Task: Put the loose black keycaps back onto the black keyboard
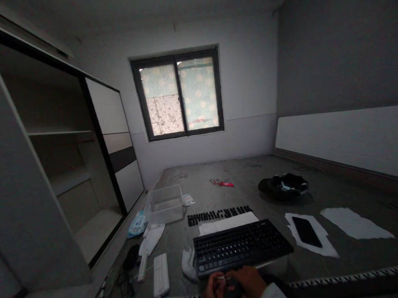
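At the bottom edge, my left hand (214, 293) and my right hand (250, 282) are close together with bent fingers around a small dark rounded object (233, 293). Dim light hides its kind. A tiny pale bit shows at my left fingertips. Just beyond the hands lies a black keyboard (238, 245), tilted slightly, its near edge almost touching my fingers. Loose black keycaps (219, 214) are lined up in rows behind it. White paper (230, 222) sticks out from under the keyboard's far edge. A crumpled white tissue (189, 263) rests at its left end.
Left stand a clear plastic box (165, 205), a blue-and-white packet (138, 224), a white power strip (161, 274) and black cables (126, 284). Right are a phone (307, 232) on tissue, another tissue (357, 222) and an upturned black cap (284, 186). A red item (225, 183) lies farther back.
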Demonstrator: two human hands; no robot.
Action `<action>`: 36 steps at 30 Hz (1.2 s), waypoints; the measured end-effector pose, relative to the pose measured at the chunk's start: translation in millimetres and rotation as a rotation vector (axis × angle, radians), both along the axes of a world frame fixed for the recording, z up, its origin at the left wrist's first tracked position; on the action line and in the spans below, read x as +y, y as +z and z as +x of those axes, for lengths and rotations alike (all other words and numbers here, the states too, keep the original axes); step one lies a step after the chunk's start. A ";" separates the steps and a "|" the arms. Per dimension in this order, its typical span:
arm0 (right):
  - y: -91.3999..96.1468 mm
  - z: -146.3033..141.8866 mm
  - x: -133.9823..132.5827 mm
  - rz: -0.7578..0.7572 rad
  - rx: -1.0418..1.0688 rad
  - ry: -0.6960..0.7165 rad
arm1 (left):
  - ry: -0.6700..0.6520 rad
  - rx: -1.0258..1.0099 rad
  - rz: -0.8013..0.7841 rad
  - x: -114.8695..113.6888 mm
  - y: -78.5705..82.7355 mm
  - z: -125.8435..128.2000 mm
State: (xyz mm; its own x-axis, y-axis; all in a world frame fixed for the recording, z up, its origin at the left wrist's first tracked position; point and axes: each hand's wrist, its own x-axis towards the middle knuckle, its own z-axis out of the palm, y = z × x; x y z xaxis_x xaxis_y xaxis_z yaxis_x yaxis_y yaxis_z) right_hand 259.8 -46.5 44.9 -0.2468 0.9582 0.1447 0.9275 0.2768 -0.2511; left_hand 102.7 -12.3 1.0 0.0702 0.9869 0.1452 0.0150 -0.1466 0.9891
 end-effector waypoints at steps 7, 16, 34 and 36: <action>0.3 -0.7 -1.4 0.004 0.031 0.053 | -0.004 -0.099 -0.009 -6.9 7.2 -3.5; 1.4 -8.8 -2.3 -0.050 -0.054 0.009 | -0.059 -0.199 -0.064 -7.6 10.0 -8.4; 17.6 -4.8 -5.4 -0.021 0.122 0.064 | -0.078 -0.188 -0.043 4.0 -5.6 -12.7; 19.6 -5.9 -5.2 -0.030 0.130 0.064 | -0.078 -0.163 -0.032 6.3 -6.8 -13.3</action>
